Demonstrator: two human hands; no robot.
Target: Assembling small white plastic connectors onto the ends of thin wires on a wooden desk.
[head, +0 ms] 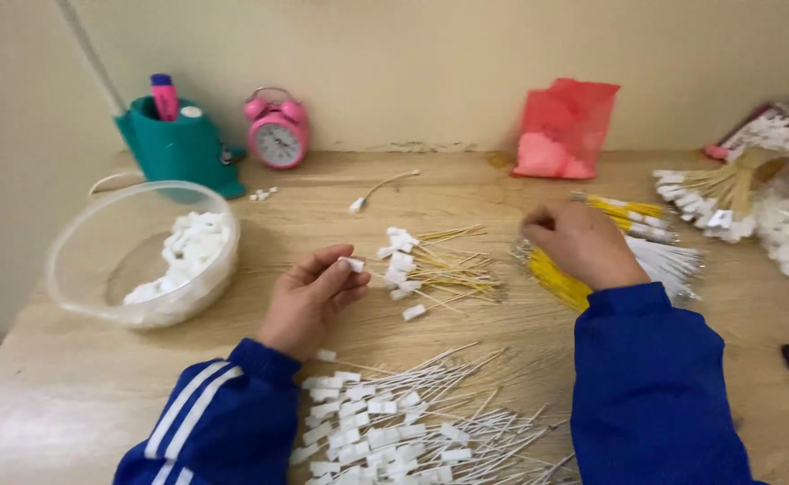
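My left hand [309, 296] pinches a small white plastic connector [353, 264] between thumb and fingers, just left of a small heap of yellow wires with white connectors [430, 265]. Over a bundle of bare yellow wires [561, 280] my right hand [578, 242] reaches down, fingers curled; whether it grips a wire is hidden. Both arms wear blue sleeves. A large pile of white wires with white connectors [403, 418] lies at the near edge between my arms.
A clear plastic bowl [80, 287] holding white connectors stands at left. Behind it are a teal pen holder [179, 148] and a pink alarm clock [278, 130]. A red bag [563, 126] leans on the wall. More wire bundles [727, 193] lie at right.
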